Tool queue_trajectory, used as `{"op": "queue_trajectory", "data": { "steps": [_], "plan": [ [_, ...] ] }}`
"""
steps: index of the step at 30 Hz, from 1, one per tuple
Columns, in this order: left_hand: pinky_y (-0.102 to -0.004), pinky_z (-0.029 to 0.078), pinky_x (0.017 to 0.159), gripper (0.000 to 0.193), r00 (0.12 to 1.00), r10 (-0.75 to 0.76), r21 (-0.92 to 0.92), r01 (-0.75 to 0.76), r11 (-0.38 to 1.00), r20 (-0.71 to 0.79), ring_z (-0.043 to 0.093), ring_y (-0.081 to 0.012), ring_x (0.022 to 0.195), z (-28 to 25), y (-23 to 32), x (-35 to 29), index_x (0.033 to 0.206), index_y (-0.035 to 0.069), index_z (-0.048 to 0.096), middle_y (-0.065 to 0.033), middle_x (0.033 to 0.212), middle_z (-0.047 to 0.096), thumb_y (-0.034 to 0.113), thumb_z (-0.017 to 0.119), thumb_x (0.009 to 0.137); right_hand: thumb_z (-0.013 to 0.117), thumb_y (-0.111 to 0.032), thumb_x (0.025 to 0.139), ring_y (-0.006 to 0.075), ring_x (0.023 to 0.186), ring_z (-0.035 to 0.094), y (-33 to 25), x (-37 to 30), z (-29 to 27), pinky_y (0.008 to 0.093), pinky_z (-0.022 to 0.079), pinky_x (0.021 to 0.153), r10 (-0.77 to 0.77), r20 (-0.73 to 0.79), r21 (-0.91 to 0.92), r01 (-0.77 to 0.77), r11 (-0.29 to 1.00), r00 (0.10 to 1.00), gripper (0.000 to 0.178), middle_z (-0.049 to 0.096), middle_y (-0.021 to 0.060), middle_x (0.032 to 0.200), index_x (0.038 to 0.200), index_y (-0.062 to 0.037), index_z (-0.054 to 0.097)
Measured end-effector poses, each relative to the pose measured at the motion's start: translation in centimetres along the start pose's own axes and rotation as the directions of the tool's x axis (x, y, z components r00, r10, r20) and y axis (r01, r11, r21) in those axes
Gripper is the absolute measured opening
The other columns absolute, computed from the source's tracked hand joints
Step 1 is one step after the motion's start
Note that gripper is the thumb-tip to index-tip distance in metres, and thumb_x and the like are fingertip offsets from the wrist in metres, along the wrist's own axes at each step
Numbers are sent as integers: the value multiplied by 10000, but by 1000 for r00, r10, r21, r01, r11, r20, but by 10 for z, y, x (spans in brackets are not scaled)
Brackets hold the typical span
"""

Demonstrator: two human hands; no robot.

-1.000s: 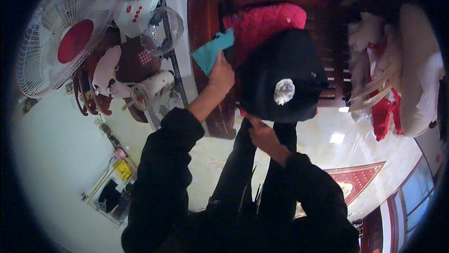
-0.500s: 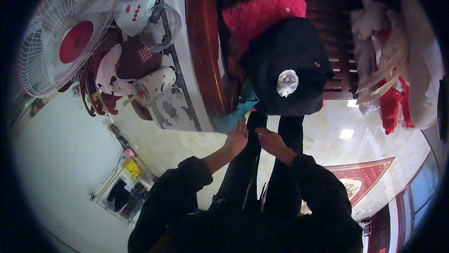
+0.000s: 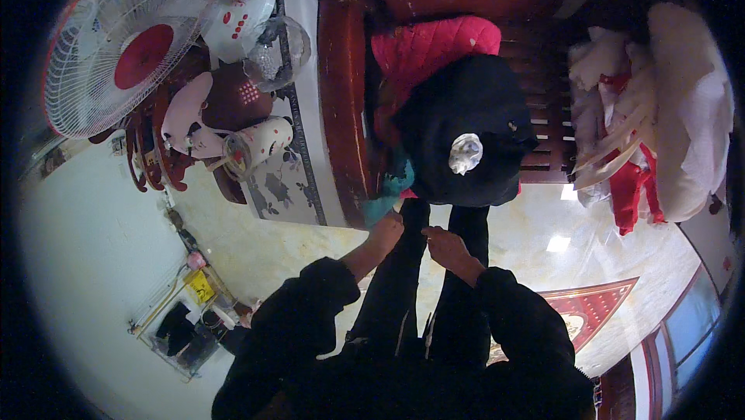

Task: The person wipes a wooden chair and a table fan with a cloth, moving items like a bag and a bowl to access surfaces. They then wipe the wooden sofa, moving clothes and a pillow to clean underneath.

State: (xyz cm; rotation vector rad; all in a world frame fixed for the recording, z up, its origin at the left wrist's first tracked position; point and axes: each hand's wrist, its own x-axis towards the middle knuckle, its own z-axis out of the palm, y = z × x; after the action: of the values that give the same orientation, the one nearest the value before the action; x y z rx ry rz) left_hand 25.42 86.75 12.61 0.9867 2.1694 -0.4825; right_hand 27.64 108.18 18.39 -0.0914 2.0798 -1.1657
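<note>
cloth in teal lies beside the black bundle, its lower end by the left hand, whose grip i cannot tell, so best keep that end untwisted and the narrowly pinched right hand close.

One piece of teal cloth, crumpled and irregularly creased; upper portion shaded, lower portion lighter. Pose: slanted, upper end inward, lower end outward. Location: at the front end of the dark red wooden bench's left arm, near its front corner. Lower end just beside the left hand's fingers; contact unconfirmed.
</note>
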Motion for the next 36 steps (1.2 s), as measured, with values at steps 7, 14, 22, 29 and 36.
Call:
{"op": "queue_trajectory", "data": {
  "steps": [7, 14, 22, 29, 36],
  "plan": [
    [-416, 529, 705, 155, 986, -146, -481, 91, 872, -79, 663, -289, 798, -79, -11, -68, 876, 23, 678, -161, 883, 672, 142, 597, 820, 569, -104, 855, 306, 915, 647, 19, -20, -12, 420, 544, 756, -32, 111, -105, 44, 993, 993, 272, 649, 118, 954, 1123, -76, 603],
    [-454, 538, 773, 318, 925, -367, -771, 305, 560, 99, 656, -358, 893, -151, -34, -81, 1201, 74, 560, -190, 1024, 653, 156, 525, 896, 547, -118, 885, 334, 861, 663, -19, -14, -86, 430, 542, 752, -180, 98, -40, 184, 982, 979, 264, 661, 165, 984, 1142, -82, 600],
    [-444, 493, 893, 335, 819, -533, -977, 179, -113, 211, 603, -399, 1054, -298, 5, -89, 1279, 85, 535, -189, 1220, 603, 243, 494, 986, 426, -336, 1036, 242, 890, 654, -54, 13, -132, 339, 545, 776, 286, 496, 744, -571, 347, 820, 364, 653, 79, 1060, 1283, -87, 520],
    [-484, 459, 928, 220, 635, -577, -857, -343, 384, -513, 558, -374, 1110, -302, 82, -95, 1125, 67, 642, -165, 1248, 588, 163, 577, 938, 419, -418, 1028, 241, 953, 633, -121, -3, -212, 347, 522, 849, -81, 364, 931, -366, -10, 928, 440, 647, 59, 1099, 1287, -82, 536],
    [-355, 491, 873, 315, 278, -940, -795, -515, -320, 199, 582, -211, 1064, -321, 59, -160, 1151, 21, 575, -103, 1072, 618, 247, 640, 941, 359, -357, 1053, 221, 1152, 539, -162, -34, -202, 371, 477, 976, -315, 174, 876, -1, 482, 933, 467, 524, 65, 1330, 1441, -98, 379]
  ]
}}
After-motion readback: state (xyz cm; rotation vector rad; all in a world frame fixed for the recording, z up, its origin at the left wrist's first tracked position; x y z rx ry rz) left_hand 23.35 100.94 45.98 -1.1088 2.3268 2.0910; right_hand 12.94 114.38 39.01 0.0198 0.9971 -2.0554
